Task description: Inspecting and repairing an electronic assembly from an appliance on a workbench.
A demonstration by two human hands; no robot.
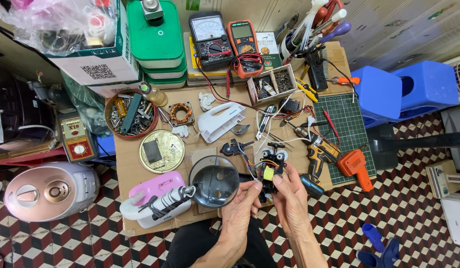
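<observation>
Both hands hold a small motor (pixel 267 174) over the desk's (pixel 140 164) near edge — left hand (pixel 244 204) pinching it from below, right hand (pixel 288 194) pinching its side. Judged an inspection step; turning it calls for care with the thin wires. Just left lies a dark glossy dome (pixel 214 181), a cordless drill (pixel 317 161) just right.

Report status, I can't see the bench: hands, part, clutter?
Left hand and right hand both grip small wired motor assembly. Dark bowl touches left fingers. Drill close right.

Head camera looks steeply down, probably from seated height.
</observation>
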